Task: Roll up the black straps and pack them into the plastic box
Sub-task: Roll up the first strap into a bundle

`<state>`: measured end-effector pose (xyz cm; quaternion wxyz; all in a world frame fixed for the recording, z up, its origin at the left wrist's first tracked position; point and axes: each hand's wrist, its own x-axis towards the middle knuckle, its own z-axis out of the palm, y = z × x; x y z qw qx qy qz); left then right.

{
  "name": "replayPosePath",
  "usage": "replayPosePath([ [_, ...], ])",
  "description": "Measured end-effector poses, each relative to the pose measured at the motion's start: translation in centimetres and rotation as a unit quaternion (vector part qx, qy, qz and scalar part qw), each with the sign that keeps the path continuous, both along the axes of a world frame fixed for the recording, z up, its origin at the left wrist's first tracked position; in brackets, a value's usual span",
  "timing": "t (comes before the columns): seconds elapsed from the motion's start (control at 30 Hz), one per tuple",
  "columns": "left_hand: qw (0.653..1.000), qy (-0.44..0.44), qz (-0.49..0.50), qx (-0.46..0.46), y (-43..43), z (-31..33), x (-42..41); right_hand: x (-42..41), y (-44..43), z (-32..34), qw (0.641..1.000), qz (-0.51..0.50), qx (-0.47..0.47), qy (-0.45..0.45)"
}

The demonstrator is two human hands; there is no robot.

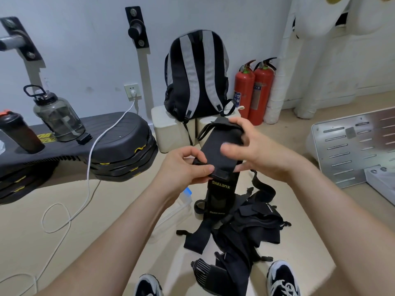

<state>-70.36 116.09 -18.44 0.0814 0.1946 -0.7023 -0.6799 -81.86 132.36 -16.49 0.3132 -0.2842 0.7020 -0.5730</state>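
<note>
The left hand [186, 165] pinches the near end of one black strap [220, 150], and the right hand [263, 152] grips its far end. More straps [245, 227] lie tangled at 6 o'clock, too many to count. One clear plastic box [177, 210] sits at 7 o'clock, and two fire extinguishers [254, 90] stand at 1.

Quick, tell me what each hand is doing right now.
Left hand: pinches the black strap near its lower end.
Right hand: fingers curled round the same strap's upper end.

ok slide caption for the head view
Left hand and right hand hold a wide black fabric strap above the black strap pile.
</note>
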Motion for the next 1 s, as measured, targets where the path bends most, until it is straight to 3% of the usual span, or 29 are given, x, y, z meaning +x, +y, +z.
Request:
replayPosePath([
  [0.13,1.000,0.002,0.017,0.015,0.0,0.1,-0.1,0.4,-1.0,-1.4,0.997,0.050,0.019,0.055],
  [0.23,0.999,0.014,0.029,0.024,0.1,0.4,-0.1,0.6,-1.7,-1.9,0.992,0.034,0.029,0.115],
  [0.37,0.999,0.009,0.035,0.015,-0.1,0.7,-0.1,0.4,-1.9,-2.0,0.991,-0.007,0.003,0.131],
  [0.8,1.000,0.005,0.002,-0.022,0.1,1.3,0.0,1.3,-2.2,-1.4,0.997,-0.035,-0.041,0.064],
  [0.93,0.997,-0.010,-0.054,0.059,-2.0,3.7,0.6,1.0,-1.9,-1.1,0.994,-0.044,-0.099,-0.022],
  [1.0,0.998,0.023,0.023,0.045,-4.3,5.0,0.9,0.9,-1.7,-0.8,0.988,-0.053,-0.128,-0.074],
])
